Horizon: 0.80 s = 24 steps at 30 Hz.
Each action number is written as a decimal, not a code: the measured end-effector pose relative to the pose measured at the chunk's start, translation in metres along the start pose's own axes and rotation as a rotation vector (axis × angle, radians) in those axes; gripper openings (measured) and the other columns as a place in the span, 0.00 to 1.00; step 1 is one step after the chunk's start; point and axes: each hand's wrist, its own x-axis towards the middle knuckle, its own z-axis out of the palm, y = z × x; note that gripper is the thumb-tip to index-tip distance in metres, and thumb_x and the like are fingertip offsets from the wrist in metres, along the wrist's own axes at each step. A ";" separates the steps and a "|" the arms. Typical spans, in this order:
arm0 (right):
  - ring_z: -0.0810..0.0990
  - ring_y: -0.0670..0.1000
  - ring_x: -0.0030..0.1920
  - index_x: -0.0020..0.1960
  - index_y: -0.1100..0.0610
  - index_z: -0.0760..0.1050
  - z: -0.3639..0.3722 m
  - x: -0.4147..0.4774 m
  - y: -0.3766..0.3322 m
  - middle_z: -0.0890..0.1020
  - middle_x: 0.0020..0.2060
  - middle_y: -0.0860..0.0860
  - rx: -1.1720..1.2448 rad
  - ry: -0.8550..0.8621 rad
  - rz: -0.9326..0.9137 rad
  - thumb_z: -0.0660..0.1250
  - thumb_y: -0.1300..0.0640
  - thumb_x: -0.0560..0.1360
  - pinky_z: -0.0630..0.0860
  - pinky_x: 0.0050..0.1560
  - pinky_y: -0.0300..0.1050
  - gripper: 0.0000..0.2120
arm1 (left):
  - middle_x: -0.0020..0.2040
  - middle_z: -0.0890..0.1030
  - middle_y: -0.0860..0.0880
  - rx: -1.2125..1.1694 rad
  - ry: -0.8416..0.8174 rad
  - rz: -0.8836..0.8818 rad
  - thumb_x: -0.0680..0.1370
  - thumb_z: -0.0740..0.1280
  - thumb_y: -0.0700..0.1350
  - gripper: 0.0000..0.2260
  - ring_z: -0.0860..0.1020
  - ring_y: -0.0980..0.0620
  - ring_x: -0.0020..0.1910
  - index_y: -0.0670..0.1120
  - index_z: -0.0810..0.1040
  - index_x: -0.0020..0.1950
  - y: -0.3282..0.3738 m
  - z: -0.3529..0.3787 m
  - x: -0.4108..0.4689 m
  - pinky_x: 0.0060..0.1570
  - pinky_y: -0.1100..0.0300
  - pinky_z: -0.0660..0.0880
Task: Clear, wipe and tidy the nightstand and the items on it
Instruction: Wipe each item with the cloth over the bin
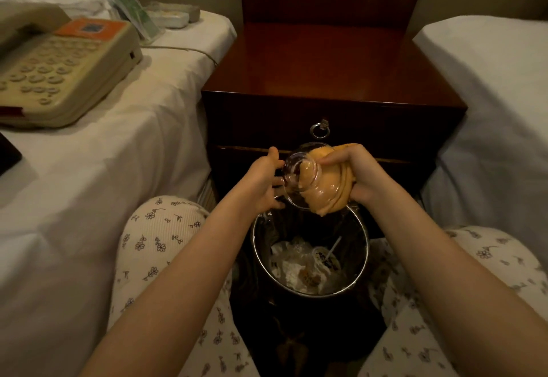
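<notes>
Glass dish [292, 169], tipped over a waste bin [366, 246] so loosened dirt would likely drop in, is gripped at its rim by the left hand [262, 182] while the right hand [355, 172], just beside it, clutches a bunched orange cloth [329, 181] pressed inside, the nightstand [326, 59] standing just beyond both.

Glass dish [296, 175] was motion-blurred, shape unclear; orange cloth [329, 187] covered its right half. Fingers of the right hand [355, 175] were buried in cloth folds. Fingertips of the left hand [262, 182] smeared at the glass, grip unreadable. Telephone [59, 74] and dark flat object [7, 154] were cut by the left edge. Bin [366, 240] contents too dim to ID. Packets [166, 15] on the bed were blurred, labels unreadable.
</notes>
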 end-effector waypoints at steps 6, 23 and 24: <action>0.80 0.52 0.41 0.41 0.60 0.77 -0.012 0.011 -0.002 0.81 0.38 0.53 -0.003 0.060 -0.001 0.64 0.64 0.72 0.76 0.44 0.49 0.04 | 0.39 0.76 0.47 -0.123 -0.001 0.034 0.81 0.58 0.40 0.08 0.75 0.54 0.36 0.41 0.74 0.46 -0.006 -0.003 -0.001 0.37 0.62 0.76; 0.74 0.50 0.56 0.57 0.54 0.78 0.025 0.002 0.041 0.80 0.54 0.50 -1.011 0.102 -0.918 0.63 0.55 0.76 0.66 0.60 0.45 0.12 | 0.41 0.77 0.48 0.288 0.119 0.331 0.78 0.60 0.34 0.07 0.77 0.54 0.39 0.42 0.76 0.51 -0.019 0.009 0.006 0.33 0.64 0.78; 0.74 0.51 0.56 0.57 0.54 0.78 0.023 0.004 0.041 0.79 0.54 0.50 -1.013 0.142 -0.906 0.64 0.57 0.75 0.65 0.60 0.45 0.12 | 0.42 0.77 0.48 0.305 0.124 0.344 0.78 0.59 0.33 0.09 0.77 0.54 0.40 0.42 0.76 0.55 -0.020 0.010 0.008 0.36 0.63 0.78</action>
